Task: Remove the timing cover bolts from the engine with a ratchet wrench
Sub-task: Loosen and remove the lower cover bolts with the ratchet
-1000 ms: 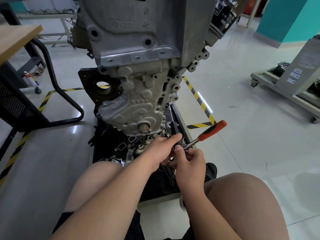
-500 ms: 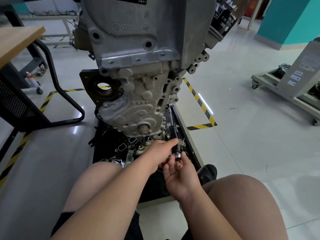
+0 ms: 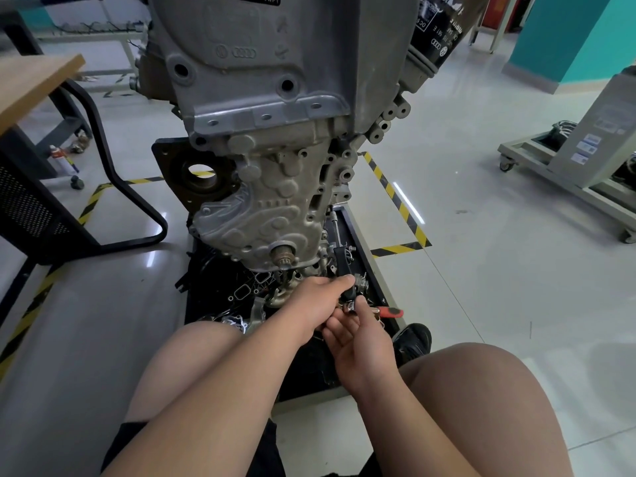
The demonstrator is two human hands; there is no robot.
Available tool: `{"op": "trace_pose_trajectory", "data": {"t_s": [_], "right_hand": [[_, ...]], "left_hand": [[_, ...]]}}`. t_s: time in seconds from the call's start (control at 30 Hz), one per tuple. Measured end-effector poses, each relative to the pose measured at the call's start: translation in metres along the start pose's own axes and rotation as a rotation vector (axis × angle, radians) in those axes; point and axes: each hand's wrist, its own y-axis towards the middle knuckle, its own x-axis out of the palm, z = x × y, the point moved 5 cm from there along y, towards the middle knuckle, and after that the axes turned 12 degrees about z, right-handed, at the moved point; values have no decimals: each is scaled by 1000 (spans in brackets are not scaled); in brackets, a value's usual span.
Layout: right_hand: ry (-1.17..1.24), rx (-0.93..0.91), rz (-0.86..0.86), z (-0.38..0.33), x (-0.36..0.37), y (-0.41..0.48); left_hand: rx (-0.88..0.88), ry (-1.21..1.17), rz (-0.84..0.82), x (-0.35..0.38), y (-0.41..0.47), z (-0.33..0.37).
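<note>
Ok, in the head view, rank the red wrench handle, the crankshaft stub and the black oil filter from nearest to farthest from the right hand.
1. red wrench handle: lying just to the right of the right hand, by its fingertips.
2. crankshaft stub: up and to the left, mid-frame.
3. black oil filter: farthest, at the top of the frame, right of centre.
</note>
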Motion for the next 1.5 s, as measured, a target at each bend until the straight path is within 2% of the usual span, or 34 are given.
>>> {"op": "trace_pose_trajectory", "data": {"t_s": [0.17,0.37,0.57,0.77,0.9,1.13,1.3,1.5], "right_hand": [[-72,-229,6,-7,-4,1],[-249,-487,171,-15,-10,0],[-423,-733,241,-24,-9,-9],[-477,-826,205,-28,-5,-13],[-471,-797,217,-27,-5,-12],[-473,-575,220,-19,-8,-5],[-316,-398,129,-12,-7,-2],[-235,-229,77,-9,-3,-3]], "left_hand": [[1,-22,-40,2,-4,3],[31,-36,-23,3,-3,5],[33,-56,-33,3,-4,6],[67,-28,-39,2,-8,11],[34,-54,-23,0,-6,9],[6,-52,-37,2,-7,7],[5,-42,-33,2,-6,5],[-4,-43,-19,3,-3,2]]}}
